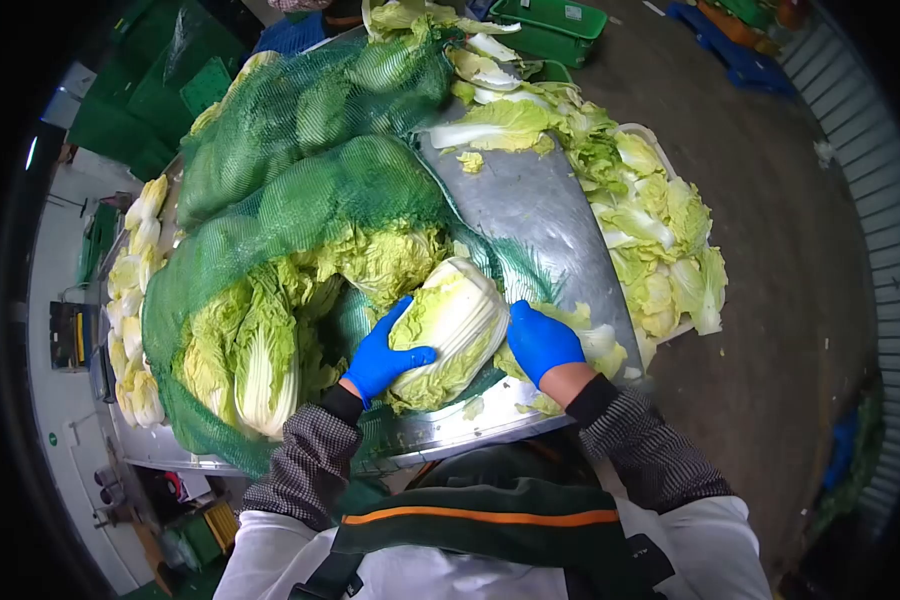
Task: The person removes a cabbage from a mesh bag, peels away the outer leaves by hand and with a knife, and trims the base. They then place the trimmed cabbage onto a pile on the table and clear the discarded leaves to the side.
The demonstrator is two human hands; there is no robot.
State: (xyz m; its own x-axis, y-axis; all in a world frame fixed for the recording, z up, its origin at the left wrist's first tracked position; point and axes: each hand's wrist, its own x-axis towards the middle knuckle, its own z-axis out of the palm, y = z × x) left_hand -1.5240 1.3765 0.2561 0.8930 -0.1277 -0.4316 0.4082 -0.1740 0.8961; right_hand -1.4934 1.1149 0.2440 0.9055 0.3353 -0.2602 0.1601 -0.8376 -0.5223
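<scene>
Between my two blue-gloved hands lies a pale napa cabbage (454, 325) at the front of the metal table. My left hand (385, 355) grips its left side, thumb stretched across the leaves and fingers curled round the edge. On the cabbage's right, my right hand (542, 342) is closed, its fingertips near the white base; whether they hold a leaf is hidden. An open green mesh bag (300, 215) with more cabbages (267, 370) inside lies to the left, its netting spreading under the cabbage. Loose leaves (600, 350) rest beside my right hand.
Another full mesh bag (320, 110) lies farther back. Trimmed leaves (660, 240) are heaped in a container at the table's right. More cabbages (135, 300) line the left edge. A green crate (550, 32) stands on the floor behind. The metal tabletop (530, 205) shows right of the bags.
</scene>
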